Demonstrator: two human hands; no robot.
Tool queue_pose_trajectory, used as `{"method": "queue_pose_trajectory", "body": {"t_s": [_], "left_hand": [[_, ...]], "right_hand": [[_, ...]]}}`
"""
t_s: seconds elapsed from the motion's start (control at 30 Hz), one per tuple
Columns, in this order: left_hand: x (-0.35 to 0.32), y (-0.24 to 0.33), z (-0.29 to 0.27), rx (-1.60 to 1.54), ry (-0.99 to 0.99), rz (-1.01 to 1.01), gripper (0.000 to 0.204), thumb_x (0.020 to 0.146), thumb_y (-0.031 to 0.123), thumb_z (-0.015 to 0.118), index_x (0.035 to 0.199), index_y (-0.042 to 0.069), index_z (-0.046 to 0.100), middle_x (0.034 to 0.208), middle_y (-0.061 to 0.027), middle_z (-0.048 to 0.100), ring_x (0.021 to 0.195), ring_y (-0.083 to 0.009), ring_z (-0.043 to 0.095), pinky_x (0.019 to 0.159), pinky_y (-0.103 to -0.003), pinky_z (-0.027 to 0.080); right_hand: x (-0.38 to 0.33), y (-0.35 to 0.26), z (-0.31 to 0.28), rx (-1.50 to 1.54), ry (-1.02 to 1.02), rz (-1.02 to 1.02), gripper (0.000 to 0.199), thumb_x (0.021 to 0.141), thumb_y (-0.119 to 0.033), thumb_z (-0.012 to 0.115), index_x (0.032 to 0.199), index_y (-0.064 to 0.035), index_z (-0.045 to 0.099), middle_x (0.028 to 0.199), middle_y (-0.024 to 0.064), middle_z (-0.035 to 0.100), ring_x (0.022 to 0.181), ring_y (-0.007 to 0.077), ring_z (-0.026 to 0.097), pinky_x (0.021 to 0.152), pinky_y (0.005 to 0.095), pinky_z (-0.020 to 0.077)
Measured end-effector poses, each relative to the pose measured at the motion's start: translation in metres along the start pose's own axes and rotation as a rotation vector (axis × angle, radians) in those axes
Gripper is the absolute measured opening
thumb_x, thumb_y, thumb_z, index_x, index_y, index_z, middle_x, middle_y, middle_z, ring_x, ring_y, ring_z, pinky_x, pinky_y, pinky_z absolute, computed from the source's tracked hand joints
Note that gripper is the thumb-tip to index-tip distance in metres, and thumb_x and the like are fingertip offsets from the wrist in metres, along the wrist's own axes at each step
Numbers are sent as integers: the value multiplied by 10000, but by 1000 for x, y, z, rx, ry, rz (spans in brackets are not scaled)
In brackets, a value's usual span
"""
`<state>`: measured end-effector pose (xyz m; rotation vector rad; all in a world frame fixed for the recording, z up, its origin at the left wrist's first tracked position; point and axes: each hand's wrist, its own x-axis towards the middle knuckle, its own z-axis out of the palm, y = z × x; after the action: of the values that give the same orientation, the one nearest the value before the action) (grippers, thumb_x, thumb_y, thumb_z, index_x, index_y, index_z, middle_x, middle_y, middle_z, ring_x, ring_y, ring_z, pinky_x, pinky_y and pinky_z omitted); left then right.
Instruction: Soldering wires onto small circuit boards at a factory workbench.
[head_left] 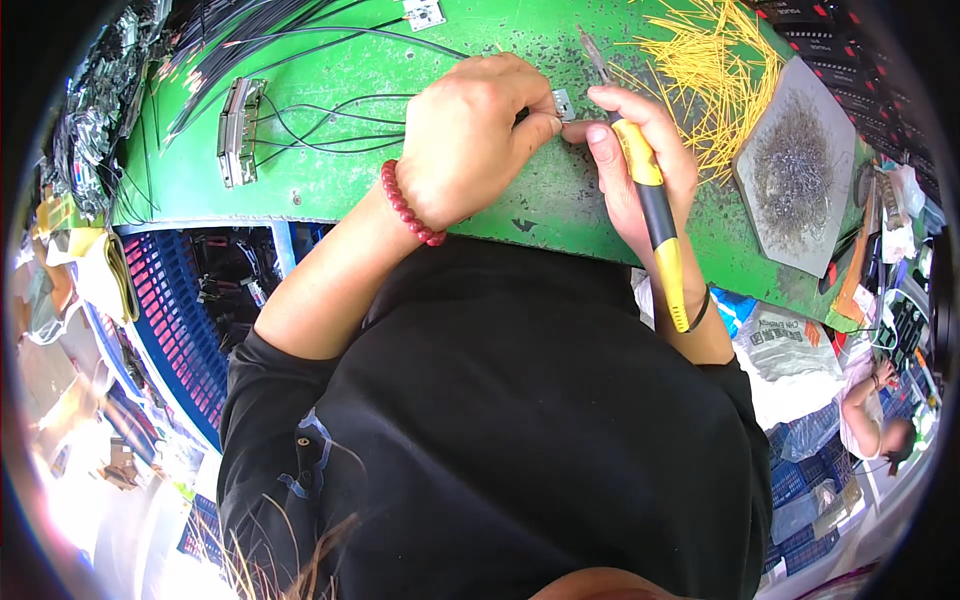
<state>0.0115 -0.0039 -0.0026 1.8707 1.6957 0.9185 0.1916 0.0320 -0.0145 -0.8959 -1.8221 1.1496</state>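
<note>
My left hand (475, 130), with a red bead bracelet at the wrist, is closed over the bench. Its thumb and fingers pinch a small white circuit board (563, 104), mostly covered by the fingertips. Thin black wires (350, 141) run from under this hand to a metal connector block (238, 132) lying at the left. In my right hand (650, 165) is a yellow and black soldering iron (655, 212). Its handle slants across the palm, and the bare metal tip points up and away, apart from the board. My right fingertips are close beside the board.
Cut yellow wires (715, 80) lie heaped at the far right, behind a grey plate (797, 165) covered in dark solder residue. Black cables (290, 35) and another small white board (424, 13) lie at the back. A blue crate (165, 310) stands below left. Another person (865, 420) is at right.
</note>
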Motion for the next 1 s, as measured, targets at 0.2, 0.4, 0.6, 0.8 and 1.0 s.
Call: {"method": "queue_pose_trajectory", "body": {"t_s": [0.2,0.4,0.6,0.8,1.0], "left_hand": [[0,-1,1,2,19,12,84,775,156,685,803,79,667,859,-67,650,846,-282,624,722,-388,506],[0,-2,2,-1,19,13,86,769,151,688,803,76,666,862,-69,650,851,-284,625,727,-389,507],[-2,-1,2,13,19,8,91,762,152,691,799,74,663,877,-70,651,856,-285,626,733,-389,510],[-3,-1,2,23,16,2,90,761,149,689,799,71,663,882,-68,655,858,-283,627,729,-388,512],[0,3,3,-10,29,-53,81,748,152,694,761,76,670,834,-69,659,812,-282,636,700,-384,520]], "right_hand": [[0,2,-4,8,76,30,213,903,-4,612,1116,2,611,1074,150,660,799,201,715,679,255,561],[1,2,-2,-27,29,-19,231,895,5,619,1125,-10,611,1002,131,684,813,177,714,674,253,553],[7,-1,1,-80,-8,-58,284,858,6,665,1129,-69,628,983,123,691,816,175,716,652,249,546],[6,4,4,-66,-4,8,378,757,41,714,1093,-110,634,907,66,701,739,143,705,632,231,535],[8,7,1,-193,14,-127,391,736,46,710,1079,-129,642,862,44,691,642,136,668,585,236,509]]}}
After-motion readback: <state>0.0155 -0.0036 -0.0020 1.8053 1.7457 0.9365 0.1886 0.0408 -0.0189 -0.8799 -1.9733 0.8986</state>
